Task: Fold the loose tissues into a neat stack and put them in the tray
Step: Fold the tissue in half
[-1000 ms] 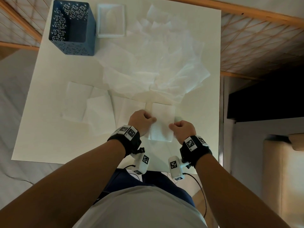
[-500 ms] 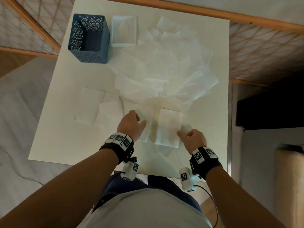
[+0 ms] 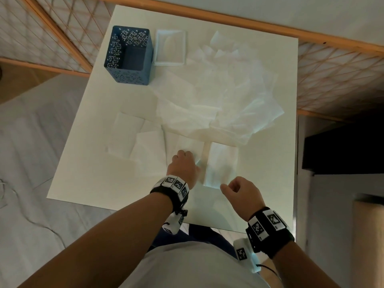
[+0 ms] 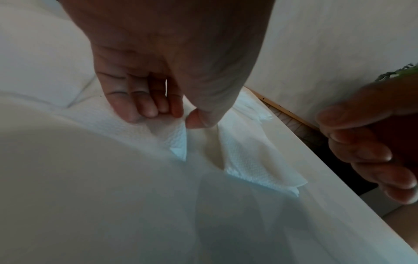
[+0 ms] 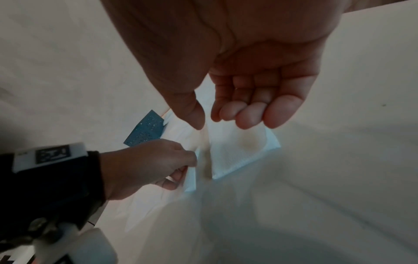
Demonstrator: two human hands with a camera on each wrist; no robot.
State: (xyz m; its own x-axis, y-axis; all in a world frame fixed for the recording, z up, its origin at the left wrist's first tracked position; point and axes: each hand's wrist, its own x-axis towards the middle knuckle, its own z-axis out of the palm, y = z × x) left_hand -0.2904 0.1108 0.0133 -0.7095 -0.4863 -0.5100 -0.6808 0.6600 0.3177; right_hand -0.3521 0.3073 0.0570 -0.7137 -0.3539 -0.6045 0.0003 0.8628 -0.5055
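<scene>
A folded white tissue (image 3: 222, 163) (image 5: 235, 151) (image 4: 248, 160) lies flat near the table's front edge. Left of it lies another folded tissue (image 3: 182, 148) (image 4: 126, 116), and my left hand (image 3: 184, 167) (image 4: 181, 117) pinches its right corner between thumb and fingers. My right hand (image 3: 239, 191) (image 5: 208, 119) hovers just above the near end of the flat tissue, fingers loosely curled, holding nothing. A heap of loose tissues (image 3: 224, 96) covers the table's middle and back right. The shallow white tray (image 3: 170, 47) sits at the back.
A blue perforated box (image 3: 129, 55) stands left of the tray. Two more folded tissues (image 3: 126, 138) lie at the left of the white table (image 3: 87, 173). A wooden lattice railing (image 3: 336, 65) runs behind and to the right; the table's right edge is close.
Both hands let go of the folded tissue and left it flat. My left hand moved left and pinched the neighbouring tissue's corner. My right hand drew back toward me.
</scene>
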